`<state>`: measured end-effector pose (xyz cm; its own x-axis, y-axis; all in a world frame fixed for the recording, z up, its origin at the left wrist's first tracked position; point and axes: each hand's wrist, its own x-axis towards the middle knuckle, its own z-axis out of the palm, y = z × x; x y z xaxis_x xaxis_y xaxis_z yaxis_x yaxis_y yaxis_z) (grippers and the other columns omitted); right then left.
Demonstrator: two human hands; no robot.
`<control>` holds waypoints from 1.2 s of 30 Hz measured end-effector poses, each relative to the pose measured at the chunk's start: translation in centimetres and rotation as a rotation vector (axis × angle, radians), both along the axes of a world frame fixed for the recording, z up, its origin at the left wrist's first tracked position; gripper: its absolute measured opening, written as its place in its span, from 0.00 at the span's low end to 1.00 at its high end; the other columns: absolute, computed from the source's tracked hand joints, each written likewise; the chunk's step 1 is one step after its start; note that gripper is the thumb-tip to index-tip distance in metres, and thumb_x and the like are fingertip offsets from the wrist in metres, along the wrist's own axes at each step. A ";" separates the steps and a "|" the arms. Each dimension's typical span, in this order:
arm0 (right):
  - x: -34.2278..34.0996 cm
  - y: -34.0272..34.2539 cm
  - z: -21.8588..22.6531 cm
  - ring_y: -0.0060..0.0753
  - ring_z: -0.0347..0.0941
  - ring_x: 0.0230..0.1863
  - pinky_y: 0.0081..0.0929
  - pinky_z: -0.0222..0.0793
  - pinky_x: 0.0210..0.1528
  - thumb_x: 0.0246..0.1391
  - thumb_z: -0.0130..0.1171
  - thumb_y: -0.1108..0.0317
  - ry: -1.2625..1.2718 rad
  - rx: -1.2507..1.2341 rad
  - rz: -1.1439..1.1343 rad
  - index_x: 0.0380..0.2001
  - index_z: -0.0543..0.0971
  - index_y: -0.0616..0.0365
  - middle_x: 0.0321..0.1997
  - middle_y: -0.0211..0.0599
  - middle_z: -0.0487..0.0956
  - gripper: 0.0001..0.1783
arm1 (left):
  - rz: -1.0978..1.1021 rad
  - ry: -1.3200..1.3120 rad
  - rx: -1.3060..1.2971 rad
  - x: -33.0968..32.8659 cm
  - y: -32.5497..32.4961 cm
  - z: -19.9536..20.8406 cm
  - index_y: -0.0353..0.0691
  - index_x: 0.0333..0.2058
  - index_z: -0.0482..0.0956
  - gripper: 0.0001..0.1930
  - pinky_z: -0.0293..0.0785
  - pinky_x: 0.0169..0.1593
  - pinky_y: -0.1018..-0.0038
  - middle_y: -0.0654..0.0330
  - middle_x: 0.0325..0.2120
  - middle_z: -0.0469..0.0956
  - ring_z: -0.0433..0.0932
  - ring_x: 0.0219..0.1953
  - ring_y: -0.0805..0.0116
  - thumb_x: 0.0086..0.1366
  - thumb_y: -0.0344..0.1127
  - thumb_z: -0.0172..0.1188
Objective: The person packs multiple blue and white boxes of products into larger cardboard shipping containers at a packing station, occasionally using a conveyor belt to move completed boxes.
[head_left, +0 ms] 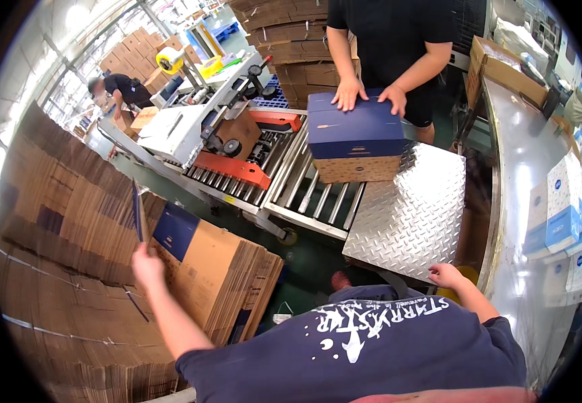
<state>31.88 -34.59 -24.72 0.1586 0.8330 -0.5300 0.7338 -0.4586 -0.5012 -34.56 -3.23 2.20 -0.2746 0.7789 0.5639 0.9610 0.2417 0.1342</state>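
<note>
My left hand (149,267) is closed on the edge of a flattened cardboard box (138,211), blue and brown, lifted on edge. Below and beside it lies a stack of flattened cardboard boxes (214,258), the top one brown with a blue panel. My right hand (445,275) is at the near right edge of a silver tread-plate table (415,208). Its fingers are loosely bent and slightly apart, with nothing visible in them. Across from me, a co-worker's two hands (349,93) rest on top of a closed blue and tan box (357,134) at the end of the rollers.
A roller conveyor (318,195) leads left to a box-sealing machine (227,127) with a brown carton inside. Tall bundles of flattened cartons (69,221) fill the left. A metal counter (516,154) curves along the right, carrying blue and white packages (563,215). Another person (126,91) bends over far left.
</note>
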 end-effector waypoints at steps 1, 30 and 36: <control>-0.3 0.8 0.8 0.46 0.76 0.44 0.36 0.71 0.48 0.50 0.57 0.56 0.008 0.042 0.024 0.47 0.77 0.57 0.42 0.45 0.80 0.23 | -0.016 -0.069 -0.011 1.8 -2.6 6.0 0.38 0.31 0.76 0.08 0.72 0.44 0.61 0.50 0.30 0.77 0.76 0.36 0.51 0.59 0.36 0.59; -1.0 2.2 33.8 0.40 0.71 0.32 0.35 0.67 0.34 0.34 0.66 0.71 -0.853 0.753 -0.022 0.42 0.77 0.49 0.26 0.32 0.73 0.25 | -1.753 -0.266 0.173 40.9 4.0 6.1 0.41 0.31 0.80 0.12 0.68 0.50 0.64 0.57 0.32 0.79 0.77 0.39 0.59 0.46 0.35 0.67; 0.8 7.0 25.3 0.49 0.60 0.60 0.45 0.52 0.63 0.40 0.60 0.76 -1.246 0.736 -0.392 0.55 0.69 0.53 0.52 0.42 0.69 0.33 | -1.504 0.175 0.077 48.5 8.5 2.1 0.45 0.40 0.75 0.21 0.59 0.54 0.53 0.61 0.34 0.75 0.74 0.42 0.62 0.52 0.51 0.64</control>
<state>32.70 -27.63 0.55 0.4511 0.6450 0.6169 0.7458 -0.6520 0.1364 13.97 5.23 4.29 0.7982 0.2335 0.5553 0.3049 -0.9516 -0.0381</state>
